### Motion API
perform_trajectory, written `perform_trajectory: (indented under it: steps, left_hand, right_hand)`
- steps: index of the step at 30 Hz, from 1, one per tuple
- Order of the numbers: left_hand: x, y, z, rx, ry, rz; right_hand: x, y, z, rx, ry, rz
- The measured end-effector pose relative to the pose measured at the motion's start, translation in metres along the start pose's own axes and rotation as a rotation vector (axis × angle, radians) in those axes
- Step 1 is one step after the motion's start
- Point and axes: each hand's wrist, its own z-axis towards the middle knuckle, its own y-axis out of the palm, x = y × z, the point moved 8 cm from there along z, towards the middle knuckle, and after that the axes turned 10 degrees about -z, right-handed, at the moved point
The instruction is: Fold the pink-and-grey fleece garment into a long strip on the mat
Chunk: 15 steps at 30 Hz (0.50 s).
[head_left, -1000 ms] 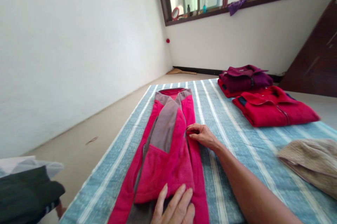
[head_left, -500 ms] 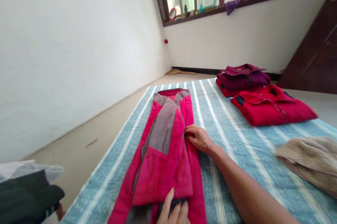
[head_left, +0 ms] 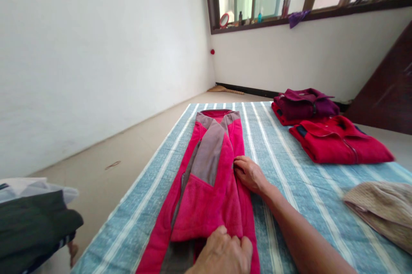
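One hand (head_left: 250,174) at the fold and the other hand (head_left: 222,253) at the hem, well apart, rest on the pink fleece (head_left: 206,209), still only partly folded, with the folded jackets (head_left: 341,143) done beside it

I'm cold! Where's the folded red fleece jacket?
In the head view, the folded red fleece jacket lies on the right of the blue striped bedspread, beside a folded maroon jacket.

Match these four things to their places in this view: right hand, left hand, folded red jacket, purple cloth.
Things:
1. right hand
2. left hand
3. folded red jacket
4. purple cloth

Places:
A. draped over the window ledge
B. on the blue striped cloth, right of the garment
C. at the lower end of the pink fleece garment
D. at that garment's right edge

Pairs: 1-D, 2-C, 3-B, 4-A.
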Motion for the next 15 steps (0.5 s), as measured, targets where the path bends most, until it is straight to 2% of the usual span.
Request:
perform_trajectory:
  steps: [2, 3, 7, 10, 12, 15]
  left_hand:
    - [-0.003, 0.002, 0.005, -0.055, -0.016, -0.023]
    - [-0.003, 0.002, 0.006, -0.046, -0.006, -0.028]
    - [0.001, -0.008, -0.001, 0.12, 0.088, -0.013]
    - [0.001, -0.01, -0.009, 0.205, 0.132, -0.036]
    - [0.001, -0.01, -0.012, 0.253, 0.149, -0.025]
    - [0.005, -0.013, -0.015, 0.369, 0.2, 0.032]
  right_hand:
    - [-0.002, -0.006, -0.003, 0.023, 0.024, -0.031]
    - [-0.004, -0.01, -0.008, 0.037, 0.036, -0.048]
    - [-0.034, -0.034, -0.046, 0.109, 0.024, -0.179]
    - [-0.065, -0.029, -0.082, 0.043, -0.03, -0.279]
    - [-0.081, -0.027, -0.101, 0.088, -0.057, -0.387]
    - [-0.089, -0.023, -0.113, 0.122, -0.044, -0.502]
